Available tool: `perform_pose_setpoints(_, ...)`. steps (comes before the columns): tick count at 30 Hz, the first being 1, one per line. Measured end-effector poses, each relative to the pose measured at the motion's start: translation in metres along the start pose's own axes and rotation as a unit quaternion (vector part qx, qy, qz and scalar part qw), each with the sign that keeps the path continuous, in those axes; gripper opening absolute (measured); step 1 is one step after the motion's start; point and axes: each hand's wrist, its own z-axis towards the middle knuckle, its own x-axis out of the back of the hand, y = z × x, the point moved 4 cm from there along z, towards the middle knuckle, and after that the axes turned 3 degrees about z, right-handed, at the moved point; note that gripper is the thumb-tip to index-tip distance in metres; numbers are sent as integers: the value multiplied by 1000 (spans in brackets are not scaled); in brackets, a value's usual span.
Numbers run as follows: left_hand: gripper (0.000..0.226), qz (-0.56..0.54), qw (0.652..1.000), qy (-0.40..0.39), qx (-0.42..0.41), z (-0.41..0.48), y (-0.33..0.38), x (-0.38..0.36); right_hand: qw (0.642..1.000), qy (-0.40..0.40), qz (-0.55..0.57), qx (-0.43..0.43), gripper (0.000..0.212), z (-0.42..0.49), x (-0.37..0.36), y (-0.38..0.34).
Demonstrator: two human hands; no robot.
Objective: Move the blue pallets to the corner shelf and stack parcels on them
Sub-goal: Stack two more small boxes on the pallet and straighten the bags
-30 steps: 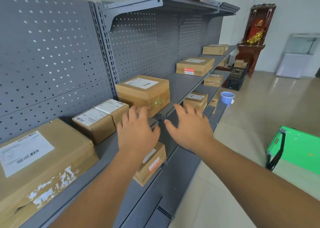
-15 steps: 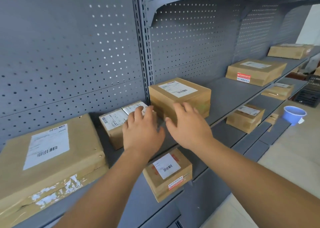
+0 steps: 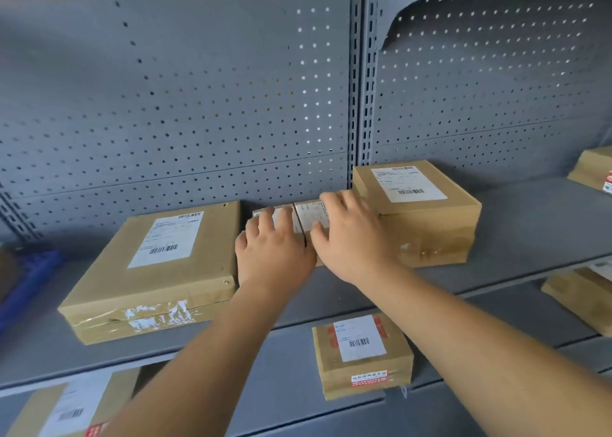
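Resting left hand (image 3: 275, 254) on top of small parcel (image 3: 309, 216), fingers straight and slightly spread. Laying right hand (image 3: 356, 237) over the same parcel's right end, fingers extended, thumb near its front edge. Flanking small parcel: flat parcel (image 3: 159, 264) just left, taller parcel (image 3: 417, 211) just right. Showing blue pallet (image 3: 29, 281) well left, partly cut off.

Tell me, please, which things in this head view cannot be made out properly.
- Small parcel: head view, mostly covered by the left hand and right hand; only its labelled top shows.
- Blue pallet: head view, cut off by the left edge and blurred.
- Far-right parcel: head view, cut off by the right edge.
- Print on the label of the big parcel: too small to read.
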Motion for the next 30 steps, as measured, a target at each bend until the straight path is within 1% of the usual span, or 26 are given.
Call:
perform_pose_setpoints(5,64,-4,1000,-24,14,9,-12,-6,999,-39,13,12,44,21,-25,-5)
perform_pose_setpoints(8,61,-3,999,-41,17,14,-13,-12,999,-47,2,23,43,30,-39,-3)
perform_pose_setpoints(10,62,-2,998,-54,14,16,-12,-15,998,-53,-4,24,46,34,-46,3)
perform_pose_setpoints(13,67,6,997,-78,7,19,-13,-19,996,-83,-2,11,54,35,-54,13)
perform_pose_setpoints(15,71,14,996,-90,7,20,-15,-23,994,-110,8,-5,56,34,-59,20)
perform_pose_setpoints(17,75,17,995,-94,8,21,-16,-26,992,-125,10,-2,57,34,-60,26)
perform_pose_setpoints(24,81,13,993,-119,7,20,-14,-38,990,-143,10,10,67,32,-50,40)
perform_pose_setpoints(30,73,-2,993,-117,19,18,-11,-40,989,-148,25,12,71,25,-44,50)
